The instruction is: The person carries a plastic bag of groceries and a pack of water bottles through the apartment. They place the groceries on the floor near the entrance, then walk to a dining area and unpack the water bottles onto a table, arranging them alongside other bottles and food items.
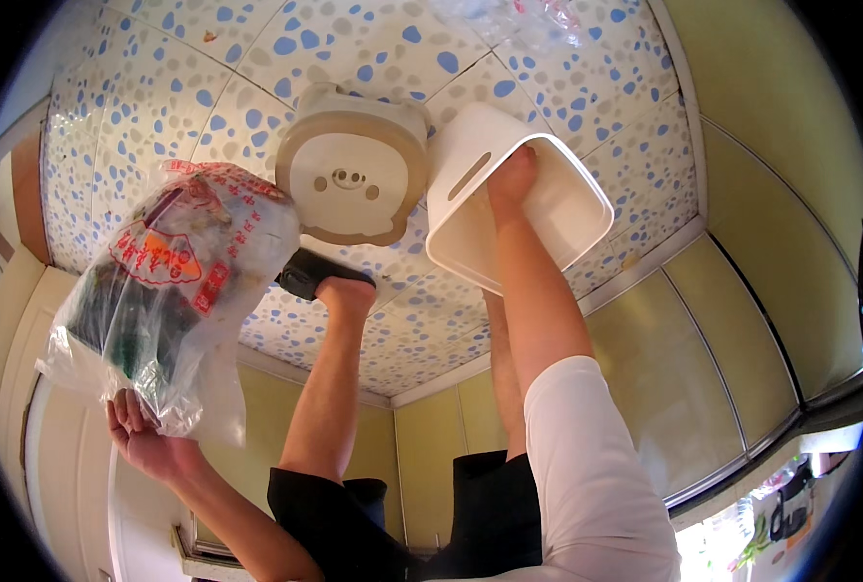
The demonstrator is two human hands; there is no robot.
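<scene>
Beyond my grasping left hand (150, 446), the bag (172, 281) looks already filled, not yet set down; inside the bin (470, 136), my right hand (513, 178) has unclear grip.

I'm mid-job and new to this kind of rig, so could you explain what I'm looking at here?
There's no machine: these are one person's bare hands, seen by a wide fisheye camera on their head, looking down. That's why edges curve. The left hand holds a printed clear plastic bag; its contents are dark and partly green, too unclear to name. The right hand reaches inside a tilted white bin; its fingers are hard to make out. On the spotted tile floor stands a beige stool, with more clear plastic at the picture's top.
</scene>
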